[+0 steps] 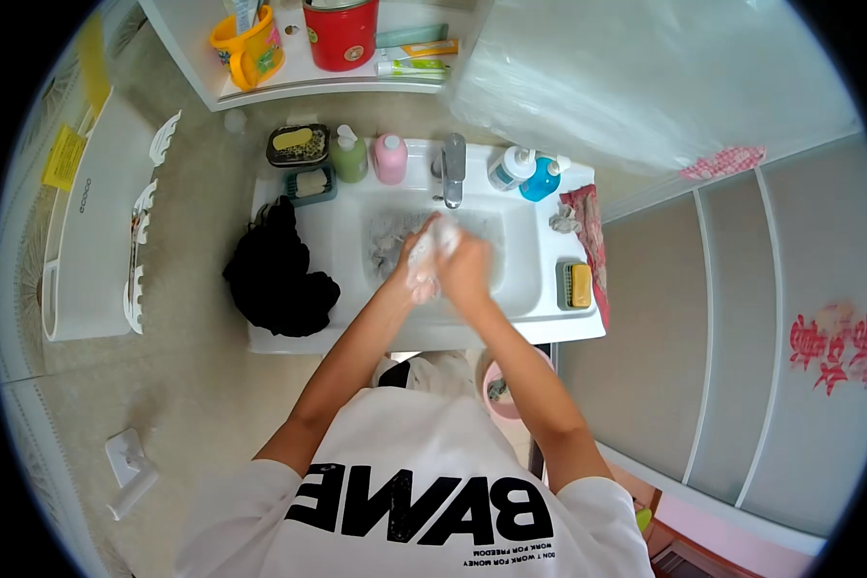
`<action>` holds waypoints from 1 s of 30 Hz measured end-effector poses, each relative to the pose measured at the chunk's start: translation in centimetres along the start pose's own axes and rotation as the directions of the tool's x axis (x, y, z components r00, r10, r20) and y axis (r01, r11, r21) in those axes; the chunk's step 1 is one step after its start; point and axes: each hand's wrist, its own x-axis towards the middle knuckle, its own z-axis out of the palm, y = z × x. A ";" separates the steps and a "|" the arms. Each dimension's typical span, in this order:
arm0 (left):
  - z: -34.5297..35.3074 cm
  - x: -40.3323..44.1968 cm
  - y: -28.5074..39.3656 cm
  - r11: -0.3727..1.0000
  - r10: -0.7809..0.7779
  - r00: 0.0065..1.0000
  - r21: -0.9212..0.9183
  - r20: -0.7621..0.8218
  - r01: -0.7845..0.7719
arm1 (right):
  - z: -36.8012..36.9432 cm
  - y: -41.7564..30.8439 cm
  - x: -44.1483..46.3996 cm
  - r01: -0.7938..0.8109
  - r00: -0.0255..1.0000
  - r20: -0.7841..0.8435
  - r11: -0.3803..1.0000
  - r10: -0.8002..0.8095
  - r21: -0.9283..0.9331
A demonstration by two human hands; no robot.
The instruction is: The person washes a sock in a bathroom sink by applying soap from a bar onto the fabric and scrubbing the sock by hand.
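In the centre of the frame, a soapy white cloth (443, 235) is held between the left hand (410, 258) and the right hand (467, 271), both seemingly curled closed on it, though blur hides how tightly the fingers press. The bunched cloth slants from upper right to lower left, lying along the left hand and up against the right, so neither hand is clearly nearer. It sits over the sink (524, 291), just below the tap (453, 171), right of a greyish heap (383, 252) in the water
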 end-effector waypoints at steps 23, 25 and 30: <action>5.5 -3.3 0.7 0.996 0.025 0.983 -0.077 -0.179 -0.039 | -0.6 0.0 -0.1 0.014 0.995 0.100 0.998 -0.019 0.054; 3.6 -2.7 1.0 0.991 -0.018 0.995 -0.136 -0.097 0.005 | -0.3 -0.6 -0.2 0.097 0.989 0.101 0.992 -0.106 0.084; 4.9 -4.1 1.5 0.998 0.007 0.999 -0.059 -0.033 -0.009 | -0.7 0.9 1.5 -0.086 0.992 0.105 0.978 0.067 0.192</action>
